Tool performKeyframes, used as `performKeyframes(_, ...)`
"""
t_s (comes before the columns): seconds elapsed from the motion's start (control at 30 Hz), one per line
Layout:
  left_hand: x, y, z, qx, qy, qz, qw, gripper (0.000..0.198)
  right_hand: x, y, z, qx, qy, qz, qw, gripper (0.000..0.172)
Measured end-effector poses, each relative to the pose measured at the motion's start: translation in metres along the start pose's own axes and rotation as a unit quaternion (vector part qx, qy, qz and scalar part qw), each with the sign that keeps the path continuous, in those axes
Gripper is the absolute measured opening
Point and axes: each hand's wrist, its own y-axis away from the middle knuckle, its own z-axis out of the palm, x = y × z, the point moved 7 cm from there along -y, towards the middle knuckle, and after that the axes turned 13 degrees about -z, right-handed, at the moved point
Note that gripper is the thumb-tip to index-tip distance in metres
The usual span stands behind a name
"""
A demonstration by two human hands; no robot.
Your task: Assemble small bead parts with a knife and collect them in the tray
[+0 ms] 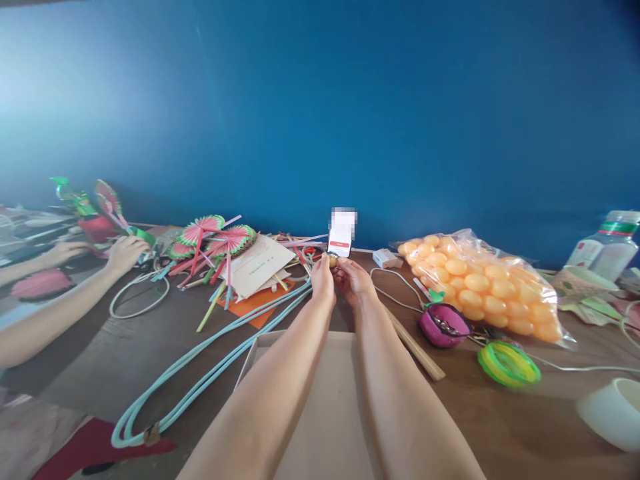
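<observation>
My left hand and my right hand meet at the far middle of the brown table, fingers curled together in a pinch. Between the fingertips sits a small pale orange round thing, much like the balls in the bag. It is held by both hands. A white card with a red stripe stands just behind them against the blue wall. Under my forearms lies an open cardboard box.
A clear bag of orange balls lies right, with a magenta pouch, green-yellow rings, a tape roll and a bottle. Left are paper fans, light blue tubing and another person's hands.
</observation>
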Motion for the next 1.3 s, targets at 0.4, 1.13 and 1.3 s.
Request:
performKeyframes(0.4, 0.003, 0.001, 0.000, -0.010, 0.000, 0.036, 0.999, 0.033, -0.002, 0.000, 0.002, -0.006, 0.014, -0.038, 0.999, 0.020)
performKeyframes(1.13, -0.002, 0.001, 0.000, -0.006, -0.020, 0.004, 1.000, 0.037, -0.004, 0.005, -0.001, 0.040, 0.073, -0.026, 0.996, 0.028)
performKeyframes(1.3, -0.005, 0.001, 0.002, -0.010, 0.006, -0.031, 0.999, 0.039, -0.002, 0.002, 0.000, 0.040, 0.017, -0.005, 0.999, 0.032)
